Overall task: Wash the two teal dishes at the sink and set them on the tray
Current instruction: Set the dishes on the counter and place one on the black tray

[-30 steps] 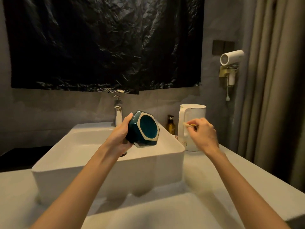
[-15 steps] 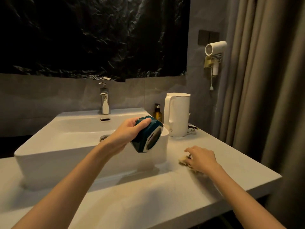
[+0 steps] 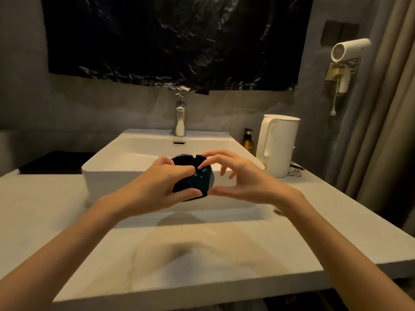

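holding the teal dish (image 3: pixel 193 182) in the air, just in front of the sink's near wall and above the counter (image 3: pixel 202 254), the person has it tipped so its dark hollow and notched rim face up and away. the left hand (image 3: pixel 157 182) grips it, fingers curled over the rim and the thumb pressed along the lower side. the right hand (image 3: pixel 244 180) is on the other side with its fingers spread and relaxed. its index fingertip (image 3: pixel 205 163) touches the notched rim and its thumb tip meets the lower edge, while the other fingers hang clear. the weight looks to sit with the left hand.

behind the dish is the sink (image 3: pixel 101 173), and no stream shows under the faucet (image 3: pixel 180 117). this reads as a turn-and-check or a handover, somewhere between washing and setting down. whether this dish is already washed cannot be told. only one teal dish is in view.

the next move calls for a firm hold, since glazed ware that may be wet could slip, and then a carry to the tray. a dark flat shape (image 3: pixel 56 162) on the counter left of the sink may be that tray, but it is too dim to tell. a kettle (image 3: pixel 278 144) and a pump bottle (image 3: pixel 248 141) stand right of the sink, well apart from the hands.
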`<state>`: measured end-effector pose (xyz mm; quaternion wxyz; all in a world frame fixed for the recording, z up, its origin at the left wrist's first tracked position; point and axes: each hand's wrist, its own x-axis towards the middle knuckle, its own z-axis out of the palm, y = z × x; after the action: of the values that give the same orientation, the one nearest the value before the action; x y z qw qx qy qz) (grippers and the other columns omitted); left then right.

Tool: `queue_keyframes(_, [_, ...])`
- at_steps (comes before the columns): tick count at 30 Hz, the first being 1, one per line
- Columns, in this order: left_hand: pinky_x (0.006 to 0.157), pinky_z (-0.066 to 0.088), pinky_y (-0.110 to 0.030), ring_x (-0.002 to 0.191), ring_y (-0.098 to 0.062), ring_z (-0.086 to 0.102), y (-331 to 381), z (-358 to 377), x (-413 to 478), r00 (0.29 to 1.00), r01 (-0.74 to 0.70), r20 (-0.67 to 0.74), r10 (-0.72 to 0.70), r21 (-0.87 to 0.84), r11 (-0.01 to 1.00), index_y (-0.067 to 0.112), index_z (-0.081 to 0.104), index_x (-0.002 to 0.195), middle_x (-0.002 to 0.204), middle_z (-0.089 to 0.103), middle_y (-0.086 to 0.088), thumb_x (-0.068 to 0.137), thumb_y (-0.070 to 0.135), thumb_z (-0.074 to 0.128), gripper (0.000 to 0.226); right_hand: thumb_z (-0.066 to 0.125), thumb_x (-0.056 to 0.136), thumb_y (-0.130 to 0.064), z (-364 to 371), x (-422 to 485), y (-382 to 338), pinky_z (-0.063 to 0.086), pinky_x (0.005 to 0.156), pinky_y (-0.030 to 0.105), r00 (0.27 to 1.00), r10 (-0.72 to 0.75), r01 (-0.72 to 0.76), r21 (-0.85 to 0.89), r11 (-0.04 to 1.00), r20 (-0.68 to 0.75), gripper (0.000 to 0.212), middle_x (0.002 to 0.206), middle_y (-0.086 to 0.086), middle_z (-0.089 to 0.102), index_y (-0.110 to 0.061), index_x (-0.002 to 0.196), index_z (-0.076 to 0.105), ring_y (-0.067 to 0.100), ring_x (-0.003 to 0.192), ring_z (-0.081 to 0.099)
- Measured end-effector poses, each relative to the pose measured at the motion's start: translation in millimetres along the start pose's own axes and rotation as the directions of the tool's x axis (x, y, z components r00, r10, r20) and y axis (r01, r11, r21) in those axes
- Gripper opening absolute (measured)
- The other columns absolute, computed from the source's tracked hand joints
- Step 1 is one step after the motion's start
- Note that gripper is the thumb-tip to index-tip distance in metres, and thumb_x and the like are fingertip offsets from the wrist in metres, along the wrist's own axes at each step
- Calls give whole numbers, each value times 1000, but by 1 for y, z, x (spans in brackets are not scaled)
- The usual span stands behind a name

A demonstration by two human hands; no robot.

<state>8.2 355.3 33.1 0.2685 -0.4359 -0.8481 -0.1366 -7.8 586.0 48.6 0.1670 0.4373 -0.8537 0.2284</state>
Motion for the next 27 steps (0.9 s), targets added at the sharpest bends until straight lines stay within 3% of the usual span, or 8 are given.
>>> queue_keyframes(3, [81,30,-25,66,2,33,-8,-16,-38,999,39,5,-40,152,988,39,33,80,69,39,26,88,47,48,19,72,82,-32,26,26,-13,44,80,6,991,-120,126,-130,983,52,38,136,-10,47,-30,115,53,0,112,44])
queue_keyframes(6, [81,24,-29,70,4,35,-12,-35,-78,991,112,36,-127,288,951,40,34,81,72,45,27,83,41,59,25,71,84,-31,57,49,-33,52,70,24,970,-203,208,-19,978,131,32,106,-8,59,-23,108,52,7,84,52])
queue_keyframes(8, [84,22,-31,80,2,45,-17,-45,-106,977,168,61,-202,357,919,37,46,83,79,58,24,81,41,59,14,71,85,-26,80,63,-47,47,66,22,950,-280,278,34,960,139,29,96,-9,55,-17,104,52,8,76,47])
queue_keyframes(11, [86,21,-32,91,-3,48,-25,-54,-148,951,264,26,-308,448,854,36,52,86,86,59,21,86,49,48,13,70,86,-26,116,85,-66,43,66,16,924,-356,352,56,934,136,28,98,-9,53,-18,105,51,6,77,44])
queue_keyframes(15, [84,17,-29,99,-7,42,-39,-60,-196,893,413,-46,-448,484,772,39,47,95,98,47,17,87,58,36,23,69,86,-26,157,115,-82,49,69,29,893,-426,415,100,904,142,27,104,-1,58,-16,106,52,11,80,50])
queue_keyframes(19, [85,17,-28,97,-9,40,-56,-61,-230,834,516,-70,-547,451,729,39,47,97,97,43,17,90,63,30,31,69,87,-25,192,142,-89,50,69,31,863,-477,462,122,878,165,28,105,0,60,-17,107,52,11,80,50])
queue_keyframes(27, [89,18,-31,100,-9,40,-89,-55,-268,738,626,-53,-673,425,653,37,47,99,98,46,12,89,62,34,30,65,88,-25,248,179,-86,45,68,34,834,-520,476,232,848,185,25,103,-1,57,-18,106,50,19,80,49])
